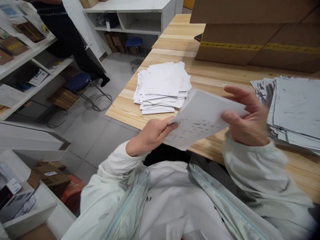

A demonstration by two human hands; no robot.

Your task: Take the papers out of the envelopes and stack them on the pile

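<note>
A white printed sheet of paper [200,118] is held above the near edge of the wooden table [225,73]. My left hand [152,135] pinches its lower left corner. My right hand [246,116] grips its right edge, thumb on top and fingers curled behind. Beyond the sheet lies a loose pile of folded white papers [162,86]. To the right lies a stack of larger printed sheets [292,110].
Large cardboard boxes [255,36] stand at the back of the table. On the left are white shelves [27,60] with small boxes, two blue stools [78,81] on the grey floor, and another person's dark-clothed legs [72,43]. Cartons lie at the lower left.
</note>
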